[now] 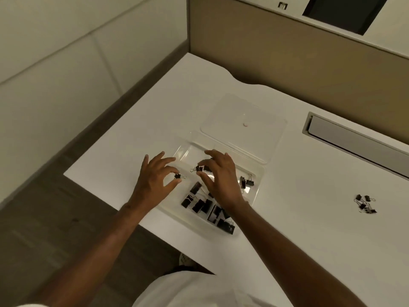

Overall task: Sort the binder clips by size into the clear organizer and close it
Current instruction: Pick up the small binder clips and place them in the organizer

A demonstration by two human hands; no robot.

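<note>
The clear organizer (259,173) lies open on the white desk, its lid (243,120) folded back flat behind it. Several large black binder clips (199,203) fill its near compartments, and medium clips (246,181) sit in the right one. My left hand (155,180) pinches a small black clip (177,176) at the organizer's left edge. Over the middle compartment, my right hand (221,176) pinches another small clip (198,168) between thumb and forefinger. A loose cluster of small clips (365,203) lies on the desk far to the right.
The desk (132,134) ends close to the organizer's left and near sides, with grey floor beyond. A recessed cable tray (354,142) runs along the back right, and a tan partition (287,52) stands behind the desk.
</note>
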